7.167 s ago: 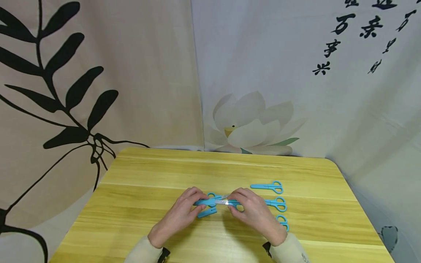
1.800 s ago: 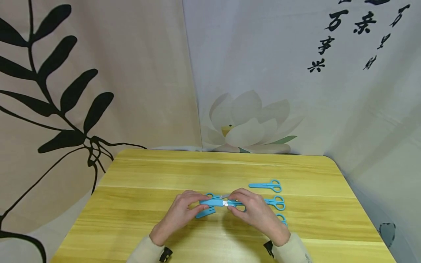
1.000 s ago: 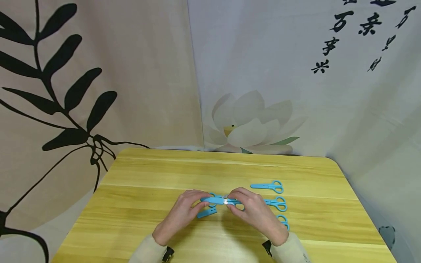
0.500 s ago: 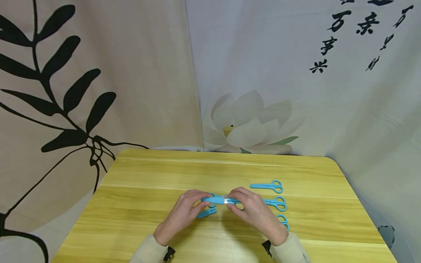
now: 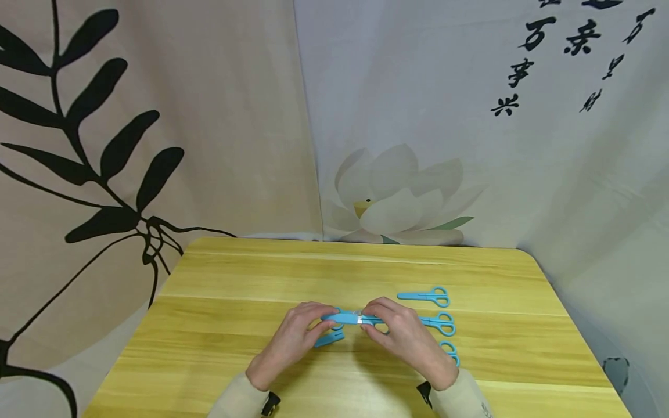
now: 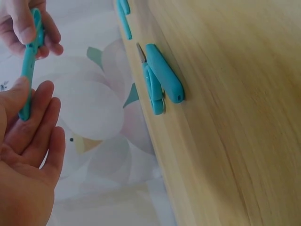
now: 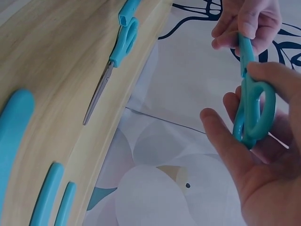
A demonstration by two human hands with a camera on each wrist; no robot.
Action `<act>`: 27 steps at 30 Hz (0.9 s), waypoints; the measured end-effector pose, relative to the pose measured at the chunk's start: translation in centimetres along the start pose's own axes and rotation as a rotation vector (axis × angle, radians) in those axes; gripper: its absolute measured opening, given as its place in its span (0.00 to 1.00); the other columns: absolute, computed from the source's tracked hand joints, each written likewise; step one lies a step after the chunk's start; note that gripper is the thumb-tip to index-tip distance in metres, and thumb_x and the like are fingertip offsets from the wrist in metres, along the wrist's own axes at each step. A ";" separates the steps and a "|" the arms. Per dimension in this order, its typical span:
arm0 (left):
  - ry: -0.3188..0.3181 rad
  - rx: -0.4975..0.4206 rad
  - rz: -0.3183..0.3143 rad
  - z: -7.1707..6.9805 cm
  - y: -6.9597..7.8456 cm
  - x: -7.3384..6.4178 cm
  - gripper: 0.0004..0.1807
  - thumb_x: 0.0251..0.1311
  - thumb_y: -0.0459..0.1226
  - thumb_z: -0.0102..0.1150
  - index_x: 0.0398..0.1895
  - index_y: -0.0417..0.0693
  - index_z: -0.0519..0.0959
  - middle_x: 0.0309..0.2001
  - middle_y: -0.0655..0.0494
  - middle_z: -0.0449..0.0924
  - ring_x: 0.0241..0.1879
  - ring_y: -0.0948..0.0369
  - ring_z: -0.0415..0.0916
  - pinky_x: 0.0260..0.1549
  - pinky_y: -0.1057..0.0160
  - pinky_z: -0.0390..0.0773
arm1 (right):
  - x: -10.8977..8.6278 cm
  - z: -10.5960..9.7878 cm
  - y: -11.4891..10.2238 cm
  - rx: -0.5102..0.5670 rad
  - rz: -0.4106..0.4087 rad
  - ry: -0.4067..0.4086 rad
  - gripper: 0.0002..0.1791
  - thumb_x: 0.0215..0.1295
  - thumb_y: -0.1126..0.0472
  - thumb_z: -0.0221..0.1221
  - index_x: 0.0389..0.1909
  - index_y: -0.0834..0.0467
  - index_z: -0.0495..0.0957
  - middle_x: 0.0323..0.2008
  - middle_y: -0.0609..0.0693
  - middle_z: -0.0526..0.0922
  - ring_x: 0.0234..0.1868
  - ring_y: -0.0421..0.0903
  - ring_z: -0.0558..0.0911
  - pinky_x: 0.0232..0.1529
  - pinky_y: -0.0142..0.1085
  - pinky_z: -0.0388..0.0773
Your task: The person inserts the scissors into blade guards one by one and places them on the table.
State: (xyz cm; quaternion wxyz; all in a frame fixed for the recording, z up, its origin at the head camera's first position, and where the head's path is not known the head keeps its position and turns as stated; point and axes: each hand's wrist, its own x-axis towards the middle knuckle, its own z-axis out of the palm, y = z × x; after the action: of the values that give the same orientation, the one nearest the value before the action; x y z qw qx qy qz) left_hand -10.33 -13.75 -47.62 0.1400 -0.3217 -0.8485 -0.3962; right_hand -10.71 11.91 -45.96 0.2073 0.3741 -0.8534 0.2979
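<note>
My left hand (image 5: pixel 290 337) pinches a light blue scissors cover (image 5: pixel 341 318) between thumb and fingers. My right hand (image 5: pixel 402 334) holds the blue-handled scissors (image 7: pixel 256 108) by the handles, and their blades point left into the cover. Only a short strip of metal shows between cover and handles in the head view. Both hands are raised over the table, as the wrist views show. Below them lie a loose blue cover (image 5: pixel 329 338) and a second pair of scissors (image 7: pixel 124 43) with bare blades, partly hidden in the head view by the held cover.
On the wooden table (image 5: pixel 235 273), covered blue scissors (image 5: pixel 425 296) lie at the back right. Two more pairs, the middle scissors (image 5: pixel 441 323) and the front scissors (image 5: pixel 450 353), are partly hidden by my right hand. A printed curtain (image 5: pixel 251 116) hangs behind the table.
Earlier, a longer stretch of blade showed between cover and handles. My left hand has since moved right with the cover, which now hides most of the blades. The right hand has barely moved.
</note>
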 end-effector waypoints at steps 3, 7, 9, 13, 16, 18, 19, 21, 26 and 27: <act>-0.005 -0.002 0.001 0.0 0.1 0.0 0.11 0.63 0.33 0.70 0.49 0.44 0.87 0.46 0.55 0.89 0.46 0.58 0.85 0.48 0.53 0.85 | -0.1 0.0 0.0 0.003 -0.003 0.004 0.13 0.55 0.63 0.78 0.39 0.57 0.86 0.41 0.46 0.86 0.39 0.40 0.86 0.37 0.32 0.85; -0.012 -0.007 0.000 0.0 0.1 0.1 0.11 0.64 0.35 0.70 0.49 0.43 0.87 0.46 0.55 0.89 0.46 0.58 0.85 0.48 0.53 0.85 | -0.1 0.1 0.0 0.004 0.000 0.004 0.13 0.55 0.63 0.78 0.39 0.56 0.86 0.41 0.46 0.86 0.38 0.40 0.86 0.37 0.32 0.85; -0.013 -0.005 0.001 0.0 0.1 0.1 0.11 0.65 0.36 0.69 0.49 0.43 0.87 0.46 0.55 0.89 0.46 0.58 0.86 0.48 0.53 0.85 | -0.1 0.1 0.0 0.003 0.004 0.002 0.13 0.55 0.63 0.78 0.39 0.56 0.86 0.41 0.46 0.86 0.38 0.40 0.86 0.37 0.32 0.85; -0.010 -0.006 -0.007 0.0 0.2 0.2 0.11 0.65 0.36 0.69 0.48 0.44 0.87 0.46 0.55 0.89 0.46 0.58 0.85 0.48 0.54 0.85 | 0.0 0.0 0.0 -0.001 0.011 -0.003 0.12 0.56 0.62 0.78 0.39 0.56 0.86 0.41 0.45 0.86 0.38 0.40 0.86 0.37 0.32 0.85; -0.007 -0.012 -0.020 0.0 0.3 0.3 0.11 0.63 0.34 0.71 0.48 0.46 0.87 0.46 0.56 0.89 0.46 0.58 0.85 0.47 0.54 0.86 | 0.1 0.0 -0.1 0.000 0.014 -0.001 0.12 0.56 0.62 0.78 0.39 0.56 0.86 0.41 0.45 0.86 0.38 0.40 0.86 0.37 0.32 0.85; -0.012 -0.018 -0.024 0.0 0.4 0.3 0.12 0.62 0.32 0.71 0.48 0.46 0.87 0.46 0.56 0.89 0.47 0.58 0.85 0.47 0.54 0.86 | 0.1 0.0 -0.1 0.003 0.015 0.001 0.12 0.56 0.62 0.78 0.39 0.56 0.86 0.41 0.45 0.86 0.38 0.40 0.86 0.37 0.32 0.85; -0.015 -0.019 -0.024 0.0 0.4 0.3 0.12 0.62 0.31 0.71 0.48 0.46 0.87 0.46 0.56 0.89 0.47 0.58 0.85 0.47 0.54 0.86 | 0.1 0.0 -0.1 0.005 0.014 0.001 0.12 0.56 0.63 0.78 0.39 0.56 0.86 0.41 0.45 0.86 0.38 0.40 0.86 0.37 0.32 0.85; -0.020 -0.016 -0.024 0.1 0.4 0.3 0.12 0.63 0.31 0.70 0.49 0.46 0.87 0.46 0.56 0.89 0.47 0.58 0.85 0.47 0.54 0.86 | 0.2 0.1 -0.1 0.005 0.012 0.002 0.12 0.56 0.63 0.78 0.39 0.57 0.86 0.41 0.46 0.86 0.38 0.40 0.86 0.37 0.32 0.85; -0.028 -0.009 -0.035 0.0 0.5 0.4 0.11 0.66 0.36 0.68 0.50 0.47 0.87 0.47 0.57 0.88 0.47 0.59 0.85 0.47 0.54 0.85 | 0.3 0.0 -0.2 0.008 0.017 -0.002 0.12 0.57 0.63 0.77 0.39 0.57 0.85 0.42 0.46 0.85 0.38 0.40 0.86 0.37 0.32 0.85; -0.029 -0.008 -0.036 0.0 0.5 0.4 0.11 0.66 0.37 0.68 0.50 0.47 0.87 0.47 0.57 0.88 0.47 0.59 0.85 0.48 0.53 0.85 | 0.3 0.0 -0.2 0.009 0.018 -0.002 0.12 0.57 0.63 0.77 0.39 0.57 0.85 0.42 0.46 0.85 0.38 0.40 0.86 0.37 0.32 0.85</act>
State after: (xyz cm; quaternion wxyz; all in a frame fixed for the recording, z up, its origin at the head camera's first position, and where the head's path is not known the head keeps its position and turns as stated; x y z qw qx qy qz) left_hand -10.28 -13.34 -47.11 0.1192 -0.3127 -0.8544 -0.3975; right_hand -10.74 11.63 -45.72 0.2019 0.3677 -0.8557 0.3031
